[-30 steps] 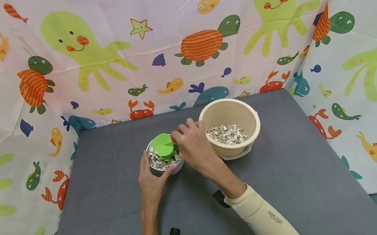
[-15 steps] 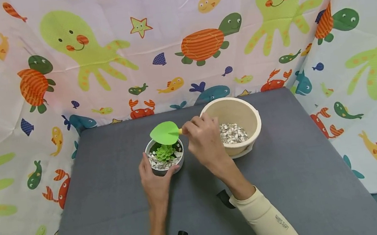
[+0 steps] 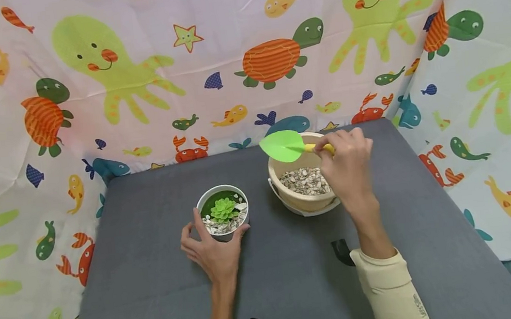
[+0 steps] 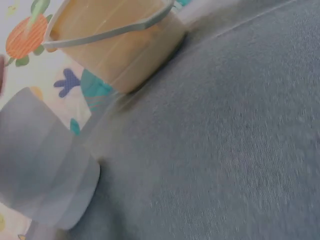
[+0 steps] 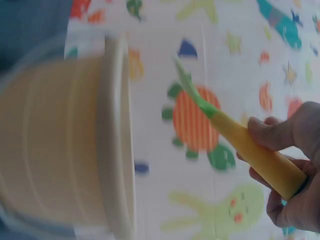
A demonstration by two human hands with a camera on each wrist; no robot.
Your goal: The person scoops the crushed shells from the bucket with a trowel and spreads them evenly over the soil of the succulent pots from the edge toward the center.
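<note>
A small white pot (image 3: 247, 204) holds a green rosette succulent (image 3: 223, 210) with pale stone chips around it. My left hand (image 3: 217, 252) holds the pot between index finger and thumb at its near side. In the left wrist view the pot's wall (image 4: 42, 165) appears beside the bucket. My right hand (image 3: 348, 165) grips the yellow handle of a toy shovel (image 3: 283, 146), its green blade raised above the far rim of a cream bucket (image 3: 304, 205). Stone chips (image 3: 305, 182) lie inside that bucket. In the right wrist view fingers and thumb wrap the handle (image 5: 257, 155).
Both containers stand on a grey cloth-covered table (image 3: 155, 274). A sea-animal printed curtain (image 3: 210, 39) closes off the back and sides. The bucket's handle (image 4: 110, 34) hangs down along its outside.
The right hand has carried the shovel from over the pot rightward to above the bucket. The stones from its blade now lie around the succulent. The left hand stays at the pot, fingers shifted slightly.
</note>
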